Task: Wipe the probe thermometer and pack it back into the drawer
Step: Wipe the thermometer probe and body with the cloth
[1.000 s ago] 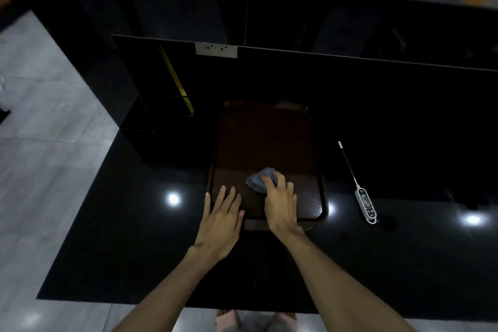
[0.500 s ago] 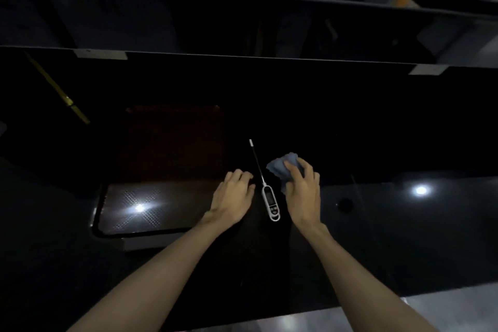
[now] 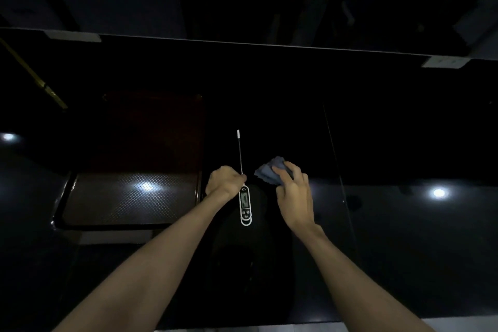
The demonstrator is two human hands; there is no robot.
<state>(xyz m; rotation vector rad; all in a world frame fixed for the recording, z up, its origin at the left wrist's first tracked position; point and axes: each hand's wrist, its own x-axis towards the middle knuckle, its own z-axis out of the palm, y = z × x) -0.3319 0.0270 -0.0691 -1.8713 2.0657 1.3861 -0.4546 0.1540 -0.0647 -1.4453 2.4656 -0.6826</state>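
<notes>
Dim room, glossy black desk point(image 3: 404, 237). Left hand point(image 3: 225, 183) fingers pinch thermometer point(image 3: 244, 201) at probe base; right hand point(image 3: 293, 197) grips cloth point(image 3: 269, 171). Brown tray point(image 3: 129, 197) left.

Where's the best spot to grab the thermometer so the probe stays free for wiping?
Probably the white body, pinched across its narrow width from the left. It is the widest, flattest part, and the thin probe points away from the person, so it stays exposed. The left hand already closes where probe meets body; the right hand holds the cloth just beside it.
</notes>
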